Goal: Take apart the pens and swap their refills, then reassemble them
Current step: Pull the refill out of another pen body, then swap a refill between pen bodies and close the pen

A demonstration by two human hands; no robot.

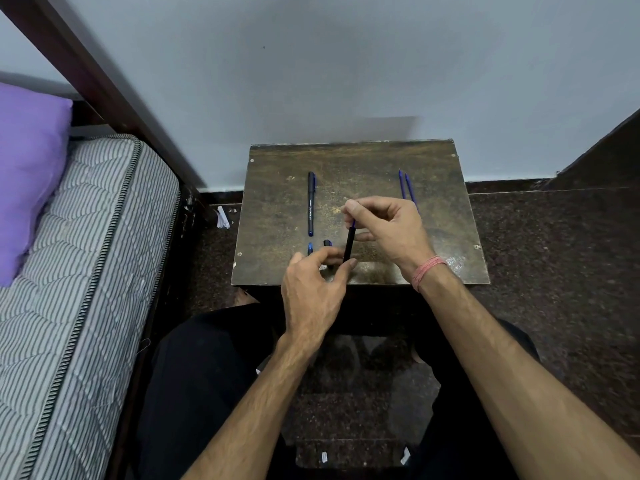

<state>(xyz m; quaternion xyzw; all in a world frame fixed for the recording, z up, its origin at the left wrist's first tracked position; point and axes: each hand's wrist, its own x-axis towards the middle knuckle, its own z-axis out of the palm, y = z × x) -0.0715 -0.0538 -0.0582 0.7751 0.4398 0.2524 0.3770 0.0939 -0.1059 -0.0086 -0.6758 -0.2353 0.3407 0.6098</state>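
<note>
Refill (353,223) pinched at its top by the right hand (391,230), entering the black barrel (349,244) steadied at its base by left-hand fingertips (350,263), so both align; 2 spare refills (406,185) beyond the right fingers.

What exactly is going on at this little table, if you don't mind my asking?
A person seated at a small wooden table is working on pens. The left hand holds the bottom of a black pen barrel, while the right hand pinches a blue refill at its top end. A capped pen lies to the left, two small pen parts lie below it, and two loose blue refills lie at the right.
</note>
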